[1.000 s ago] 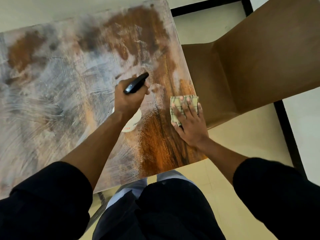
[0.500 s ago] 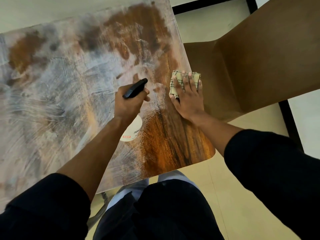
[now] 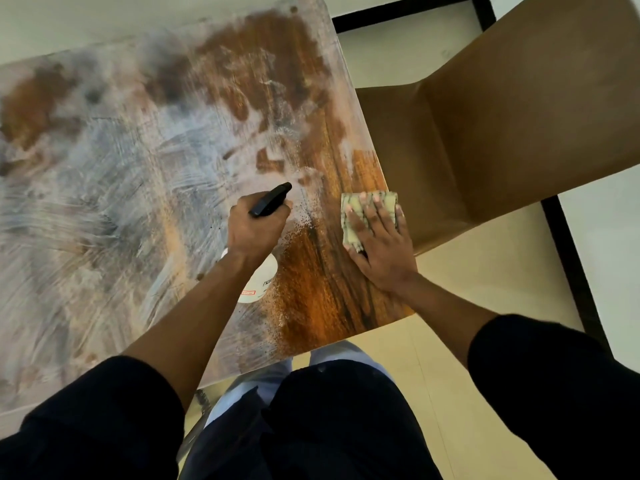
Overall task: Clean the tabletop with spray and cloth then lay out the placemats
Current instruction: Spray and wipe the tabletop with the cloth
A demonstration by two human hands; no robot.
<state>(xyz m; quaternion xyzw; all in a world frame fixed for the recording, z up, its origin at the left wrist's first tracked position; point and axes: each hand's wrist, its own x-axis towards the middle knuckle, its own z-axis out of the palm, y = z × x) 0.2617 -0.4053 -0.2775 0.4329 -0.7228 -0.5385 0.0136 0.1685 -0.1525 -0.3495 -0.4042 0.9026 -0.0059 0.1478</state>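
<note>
The wooden tabletop (image 3: 114, 202) is smeared with whitish streaks over most of its surface; a strip of clean brown wood shows along its right side. My left hand (image 3: 254, 226) grips a white spray bottle (image 3: 259, 282) with a black nozzle pointing away from me, held just above the table. My right hand (image 3: 381, 244) lies flat, fingers spread, pressing a folded pale green patterned cloth (image 3: 349, 233) onto the table near its right edge. No placemats are in view.
A brown chair (image 3: 502, 126) stands close against the table's right edge, its seat partly tucked under. Pale floor tiles with a black border (image 3: 571, 258) run behind and beside the chair. My dark-clothed legs are at the table's near edge.
My right hand slid the cloth away from me along the right edge, then pulled it back toward me. The left hand and bottle stayed nearly still.
</note>
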